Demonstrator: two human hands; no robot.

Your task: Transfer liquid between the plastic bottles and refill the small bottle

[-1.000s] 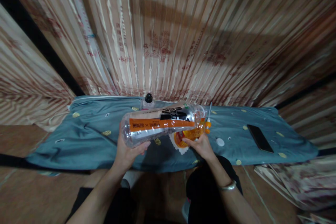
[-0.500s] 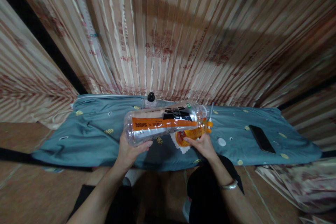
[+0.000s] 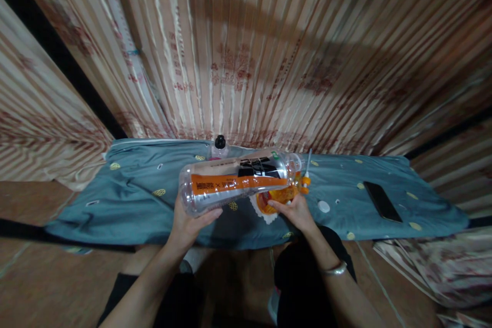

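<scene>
My left hand (image 3: 188,223) is wrapped round the base end of a large clear plastic bottle (image 3: 230,182) with an orange, silver and black label. The bottle lies almost level in the air, and its neck points right, tipped over the orange bottle. Below that neck, my right hand (image 3: 295,211) grips a small see-through orange bottle (image 3: 282,196). Beside the bottle's right end is an orange pump top (image 3: 305,182) with a thin pale tube (image 3: 309,161) pointing up; I cannot tell how it is held. The meeting of the two bottle mouths is partly hidden.
A small clear bottle with a black cap (image 3: 220,144) stands behind the large bottle on the teal patterned cloth (image 3: 134,215). A white round cap (image 3: 323,207) and a black phone (image 3: 382,201) lie to the right. Pleated curtains (image 3: 246,61) hang behind.
Both hands and both bottles hold nearly the same pose. Only a slight shift of the whole view shows.
</scene>
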